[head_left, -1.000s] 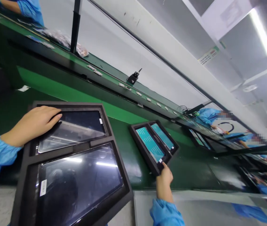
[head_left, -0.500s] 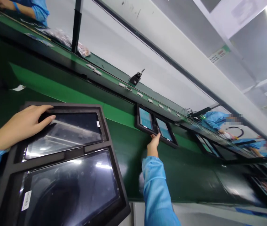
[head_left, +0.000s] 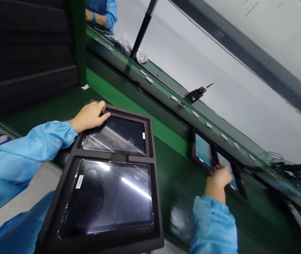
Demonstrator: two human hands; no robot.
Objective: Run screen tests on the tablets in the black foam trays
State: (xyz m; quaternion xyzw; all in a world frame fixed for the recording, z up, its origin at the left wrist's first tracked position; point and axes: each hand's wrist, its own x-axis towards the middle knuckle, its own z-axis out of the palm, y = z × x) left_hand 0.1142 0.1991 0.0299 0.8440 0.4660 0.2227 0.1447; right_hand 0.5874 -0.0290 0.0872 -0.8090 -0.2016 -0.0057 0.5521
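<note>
My left hand (head_left: 90, 116) grips the upper left rim of a black foam tray (head_left: 158, 204), fingers over the edge and thumb inside. Two dark glass-fronted screens lie in its compartments: a smaller-looking upper screen (head_left: 121, 135) and a lower screen (head_left: 110, 201), each with a white label and reflecting the lights. Further right, my right hand (head_left: 219, 178) is closed at the near edge of a second black tray (head_left: 192, 144), around its middle; the fingertips are partly hidden. This tray holds two lit, bluish screens (head_left: 202, 150).
Both trays are on a green bench (head_left: 174, 176). Behind runs a raised ledge with small pale parts (head_left: 208, 125), a black adapter-like device (head_left: 195, 94), plastic bags (head_left: 125, 44) and a dark post (head_left: 142, 31). Another person's sleeve (head_left: 110, 16) shows at upper left, more trays at far right.
My view has swung left, so everything sits further right in it. My right hand is now wrapped more tightly at the far tray's edge; my left hand keeps its place on the near tray.
</note>
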